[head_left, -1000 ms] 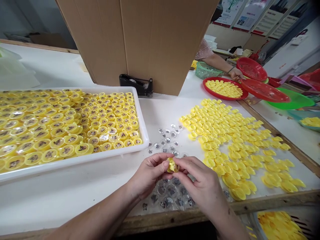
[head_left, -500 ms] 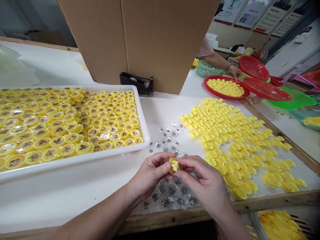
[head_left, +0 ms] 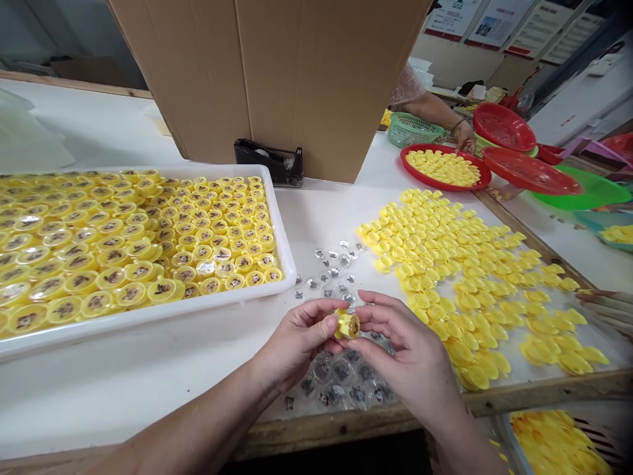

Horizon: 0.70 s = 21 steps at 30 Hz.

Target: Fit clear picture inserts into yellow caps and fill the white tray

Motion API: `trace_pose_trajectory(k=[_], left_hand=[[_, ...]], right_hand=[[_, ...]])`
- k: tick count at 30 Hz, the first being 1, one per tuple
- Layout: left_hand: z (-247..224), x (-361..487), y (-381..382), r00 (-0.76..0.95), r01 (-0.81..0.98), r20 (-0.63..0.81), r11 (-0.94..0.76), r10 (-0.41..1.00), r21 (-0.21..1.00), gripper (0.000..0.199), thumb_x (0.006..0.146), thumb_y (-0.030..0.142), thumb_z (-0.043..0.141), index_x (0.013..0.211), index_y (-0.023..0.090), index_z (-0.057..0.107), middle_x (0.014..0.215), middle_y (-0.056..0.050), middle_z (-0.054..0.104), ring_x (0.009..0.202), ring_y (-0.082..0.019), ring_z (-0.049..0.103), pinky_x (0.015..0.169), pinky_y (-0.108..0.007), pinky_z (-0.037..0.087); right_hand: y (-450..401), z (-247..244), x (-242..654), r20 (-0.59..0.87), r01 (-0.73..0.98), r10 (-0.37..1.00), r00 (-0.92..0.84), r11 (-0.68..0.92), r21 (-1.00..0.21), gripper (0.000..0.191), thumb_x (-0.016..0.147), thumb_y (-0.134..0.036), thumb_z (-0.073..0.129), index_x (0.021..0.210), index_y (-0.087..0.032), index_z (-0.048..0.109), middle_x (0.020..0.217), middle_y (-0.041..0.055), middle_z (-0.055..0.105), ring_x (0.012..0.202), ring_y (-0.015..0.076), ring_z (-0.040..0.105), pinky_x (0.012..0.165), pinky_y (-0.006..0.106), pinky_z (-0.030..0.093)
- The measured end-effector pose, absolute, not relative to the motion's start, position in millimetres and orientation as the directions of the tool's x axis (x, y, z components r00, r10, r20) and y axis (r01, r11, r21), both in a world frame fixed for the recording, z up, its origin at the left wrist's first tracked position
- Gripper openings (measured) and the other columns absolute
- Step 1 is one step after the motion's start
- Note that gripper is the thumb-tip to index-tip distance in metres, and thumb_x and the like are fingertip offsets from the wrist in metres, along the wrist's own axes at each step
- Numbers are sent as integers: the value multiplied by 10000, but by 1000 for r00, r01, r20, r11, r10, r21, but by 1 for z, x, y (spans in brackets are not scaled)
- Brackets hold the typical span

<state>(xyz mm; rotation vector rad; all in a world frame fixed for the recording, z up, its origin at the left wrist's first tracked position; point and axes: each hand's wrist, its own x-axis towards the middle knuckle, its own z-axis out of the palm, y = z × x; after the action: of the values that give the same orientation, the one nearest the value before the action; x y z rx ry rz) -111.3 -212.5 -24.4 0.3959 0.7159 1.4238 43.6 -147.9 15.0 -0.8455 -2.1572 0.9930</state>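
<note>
- The left hand (head_left: 297,340) and right hand (head_left: 410,356) grip a small round yellow plastic piece (head_left: 347,324), apparently a cap, between their fingertips, centred before the body.
- Clear plastic blisters (head_left: 341,379) lie at six o'clock.
- A white plastic tray (head_left: 148,316) sits at nine o'clock.

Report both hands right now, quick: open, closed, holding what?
Left hand: closed, pinching a small round yellow plastic cap between thumb and fingers.
Right hand: curled, closed on the same cap with its fingertips.
</note>
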Motion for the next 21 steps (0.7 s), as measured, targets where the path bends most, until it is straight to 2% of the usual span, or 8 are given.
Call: trace_pose_trajectory(k=[2, 4, 6, 12, 21], left_hand=[[-24, -111, -212, -25, -754, -223, 128, 974, 644, 304, 725, 277, 752, 995, 160, 678, 851, -44, 670, 689, -99, 606, 610, -196, 494], [-23, -111, -212, -35, -756, -235, 128, 971, 642, 312, 714, 274, 762, 991, 159, 678, 855, -47, 671, 714, -110, 614, 622, -199, 497], [-24, -111, -212, -33, -757, -243, 135, 970, 640, 322, 707, 275, 767, 993, 158, 677, 862, -52, 672, 719, -114, 617, 625, -202, 499], [-25, -108, -213, -9, -756, -248, 156, 969, 636, 319, 711, 295, 760, 983, 153, 671, 845, -47, 662, 693, -112, 612, 604, -205, 502], [-22, -109, -213, -8, -742, -262, 169, 965, 649, 326, 710, 321, 757, 980, 159, 672, 846, -46, 668, 653, -104, 612, 598, -211, 501]], right_hand=[[-147, 15, 43, 223, 308, 747, -626, 499, -810, 224, 788, -161, 658, 992, -251, 641, 1128, 42, 608, 828, 153, 660, 747, 278, 573], [-147, 16, 41, 190, 327, 740, -645, 492, -807, 244, 799, -131, 631, 1004, -264, 642, 972, 11, 660, 765, 139, 662, 709, 254, 567], [-148, 18, 40, 163, 330, 738, -655, 473, -817, 282, 808, -109, 607, 1030, -281, 633, 905, -14, 678, 732, 124, 663, 685, 230, 560], [-150, 21, 44, 87, 281, 731, -677, 366, -887, 257, 823, -139, 599, 1032, -286, 623, 900, -28, 693, 742, 118, 675, 701, 232, 568], [-151, 21, 42, 162, 323, 746, -645, 459, -827, 258, 807, -124, 614, 1017, -274, 628, 934, -33, 692, 778, 102, 679, 729, 198, 556]])
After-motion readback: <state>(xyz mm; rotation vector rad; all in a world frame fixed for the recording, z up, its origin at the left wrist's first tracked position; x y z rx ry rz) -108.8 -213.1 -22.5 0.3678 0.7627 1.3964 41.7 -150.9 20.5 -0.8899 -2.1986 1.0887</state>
